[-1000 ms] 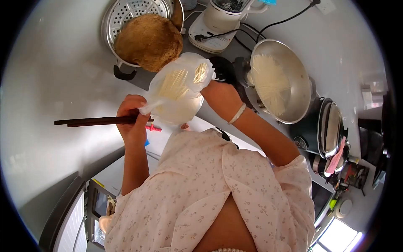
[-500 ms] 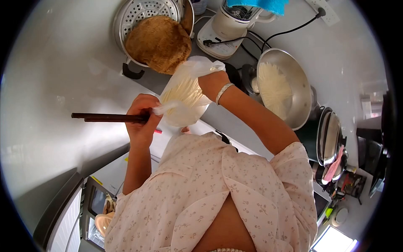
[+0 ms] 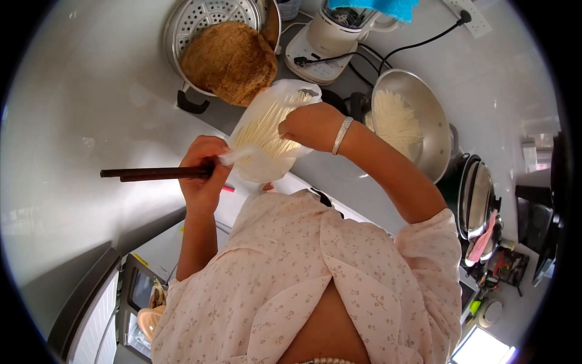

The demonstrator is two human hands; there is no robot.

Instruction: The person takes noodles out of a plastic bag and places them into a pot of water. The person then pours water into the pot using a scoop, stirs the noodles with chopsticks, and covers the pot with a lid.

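Observation:
My left hand point(image 3: 205, 176) is closed around a pair of dark chopsticks point(image 3: 151, 174) and also grips the gathered edge of a white plastic bag point(image 3: 251, 171). Inside that bag are thin, pale dry noodles point(image 3: 265, 128), showing through its mouth. Over the right side of the bag, my right hand point(image 3: 312, 126) has its fingers curled in against the noodles; whether they pinch noodles or plastic is hidden. More dry noodles point(image 3: 397, 124) lie fanned out in a steel pan point(image 3: 433, 130) to the right.
At the back left, a brown round cloth-like cover point(image 3: 230, 64) lies over a steamer pot point(image 3: 176, 42) with a black handle. A blender point(image 3: 327, 36) with cords stands behind the bag. Stacked pots point(image 3: 476, 194) are at the right, and a wall socket point(image 3: 470, 17) is above.
My right hand has let go of the bag's upper edge and moved slightly down and right over its mouth. The bag opens wider, showing more noodles. My left hand has hardly moved.

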